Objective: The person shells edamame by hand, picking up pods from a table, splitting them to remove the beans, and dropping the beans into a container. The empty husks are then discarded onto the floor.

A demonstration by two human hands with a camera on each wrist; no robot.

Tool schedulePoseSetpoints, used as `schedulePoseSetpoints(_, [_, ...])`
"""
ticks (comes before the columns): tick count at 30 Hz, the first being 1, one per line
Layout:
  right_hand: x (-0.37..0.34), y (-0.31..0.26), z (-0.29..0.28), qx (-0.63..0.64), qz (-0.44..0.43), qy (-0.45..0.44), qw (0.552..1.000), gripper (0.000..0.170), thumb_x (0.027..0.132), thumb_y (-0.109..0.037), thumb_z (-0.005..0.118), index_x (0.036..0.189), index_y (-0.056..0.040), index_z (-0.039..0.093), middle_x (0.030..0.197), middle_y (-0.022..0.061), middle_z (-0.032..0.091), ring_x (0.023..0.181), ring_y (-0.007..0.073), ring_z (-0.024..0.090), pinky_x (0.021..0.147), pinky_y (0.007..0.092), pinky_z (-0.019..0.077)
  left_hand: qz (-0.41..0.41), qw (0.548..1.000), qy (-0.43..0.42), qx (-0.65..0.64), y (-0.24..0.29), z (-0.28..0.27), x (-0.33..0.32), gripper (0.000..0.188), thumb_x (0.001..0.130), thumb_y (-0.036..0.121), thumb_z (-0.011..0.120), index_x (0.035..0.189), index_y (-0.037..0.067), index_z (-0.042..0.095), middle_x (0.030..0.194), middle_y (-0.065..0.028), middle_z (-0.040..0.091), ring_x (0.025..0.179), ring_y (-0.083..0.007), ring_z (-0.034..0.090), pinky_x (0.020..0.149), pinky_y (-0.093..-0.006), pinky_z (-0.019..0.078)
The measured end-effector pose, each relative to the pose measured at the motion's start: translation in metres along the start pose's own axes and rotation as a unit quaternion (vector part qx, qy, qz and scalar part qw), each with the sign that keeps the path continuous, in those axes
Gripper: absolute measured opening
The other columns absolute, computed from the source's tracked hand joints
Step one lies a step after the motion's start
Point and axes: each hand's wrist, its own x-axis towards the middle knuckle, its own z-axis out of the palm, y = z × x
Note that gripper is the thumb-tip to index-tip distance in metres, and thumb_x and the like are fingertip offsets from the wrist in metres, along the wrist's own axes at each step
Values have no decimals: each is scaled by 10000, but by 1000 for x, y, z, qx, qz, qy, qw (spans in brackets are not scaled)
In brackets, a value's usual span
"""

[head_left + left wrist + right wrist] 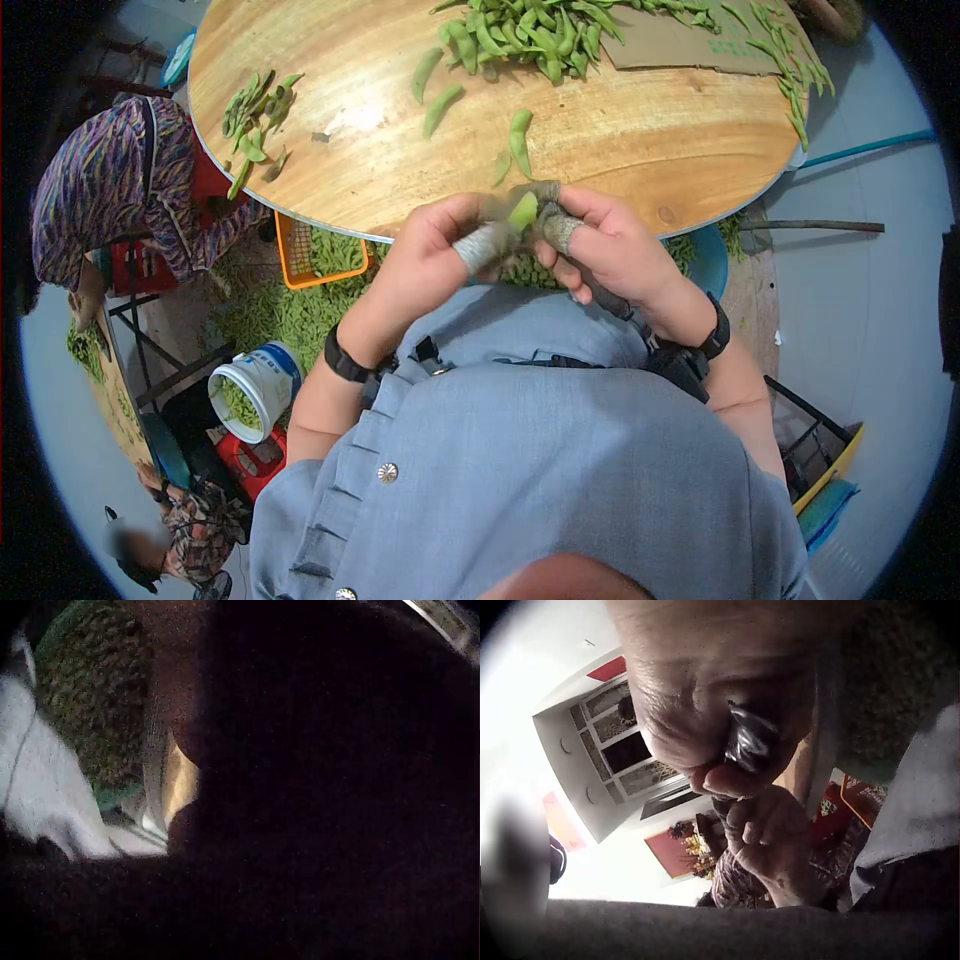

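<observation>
In the head view my left hand (435, 240) and right hand (625, 245) meet at the table's near edge. Between their fingertips is a green soybean pod (523, 210), pinched from both sides; the left fingers are blurred. Wrappings cover some fingers: a pale one on the left thumb, grey-green ones on the right thumb and index finger. Seen from the right wrist, my right hand (712, 712) is curled, with a dark shiny wrapping on one finger, and my left hand (769, 832) shows behind it. Darkness hides most of the left wrist view.
On the round wooden table (330, 180) lie a heap of pods (530, 35), loose pods and a cardboard sheet (660, 45). Below stand an orange crate (290, 250), a white bucket (270, 390) and a blue-green basin (710, 262). Another person (110, 190) bends at the left.
</observation>
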Motion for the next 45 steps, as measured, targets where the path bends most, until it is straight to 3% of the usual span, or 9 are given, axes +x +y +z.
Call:
schedulePoseSetpoints(2, [-1, -3, 3, -38, -2, 13, 999, 326, 874, -58, 437, 1180, -45, 547, 759, 14, 579, 536, 66, 538, 414, 203, 431, 182, 938, 46, 292, -1, -2, 2, 160, 803, 66, 600, 959, 34, 606, 721, -36, 601, 601, -160, 574, 535, -275, 453])
schedulePoseSetpoints(4, [-2, -7, 6, -75, -7, 24, 997, 315, 868, -62, 446, 1164, -35, 550, 763, 16, 584, 546, 74, 561, 419, 212, 447, 361, 690, 104, 619, 1, 1, 1, 223, 663, 52, 579, 886, 53, 578, 647, -67, 489, 584, -256, 549, 516, -339, 447])
schedulePoseSetpoints(10, [-4, -17, 15, -159, -38, 52, 985, 347, 874, -44, 449, 1217, -37, 506, 796, 25, 593, 555, 59, 565, 435, 177, 441, 391, 601, 197, 669, -3, 11, 12, 251, 701, 81, 559, 943, 16, 550, 699, -66, 478, 636, -228, 527, 549, -340, 436])
schedulePoseSetpoints(20, [-3, -19, 10, -147, -44, 53, 987, 331, 876, -59, 439, 1193, -42, 531, 762, 13, 591, 544, 51, 556, 432, 178, 436, 357, 665, 170, 634, -12, 8, 21, 271, 744, 64, 561, 1008, 11, 531, 779, -139, 478, 683, -286, 516, 590, -402, 428])
schedulePoseSetpoints(27, [-1, 0, -3, -300, -165, 55, 938, 367, 836, -26, 473, 1193, -16, 557, 762, 13, 617, 525, 54, 535, 477, 206, 444, 114, 987, 21, 108, -2, -3, 17, 180, 919, 110, 483, 1022, -9, 570, 758, -121, 556, 678, -229, 536, 596, -327, 432])
schedulePoseSetpoints(29, [-1, 4, -7, -323, -189, 51, 926, 352, 825, -20, 495, 1169, -13, 570, 783, 20, 623, 569, 59, 548, 515, 217, 453, -52, 991, -28, -116, 1, -6, 15, 210, 949, 133, 455, 1032, -18, 575, 760, -59, 563, 686, -148, 519, 613, -300, 434])
schedulePoseSetpoints(36, [12, -6, -5, -506, -393, 142, 755, 287, 763, -65, 617, 1048, -33, 618, 848, 119, 619, 771, 247, 616, 679, 308, 482, 160, 930, -20, 331, 0, 1, 10, 223, 870, 62, 464, 1060, -25, 543, 821, -140, 587, 759, -276, 562, 692, -352, 459])
schedulePoseSetpoints(41, [7, -13, -6, -493, -318, 55, 808, 238, 707, -122, 649, 914, -14, 605, 785, 162, 592, 712, 328, 585, 627, 362, 465, 127, 941, -178, 257, 20, -1, -5, 244, 883, 94, 477, 1098, -7, 534, 838, -101, 584, 813, -205, 568, 745, -334, 459])
schedulePoseSetpoints(45, [12, -9, 3, -500, -255, 66, 825, 237, 666, -153, 649, 842, -9, 582, 737, 181, 582, 683, 362, 575, 610, 406, 457, 66, 890, -193, 409, 16, -5, -4, 372, 716, 19, 483, 1080, -52, 512, 950, -271, 568, 938, -444, 534, 817, -451, 435])
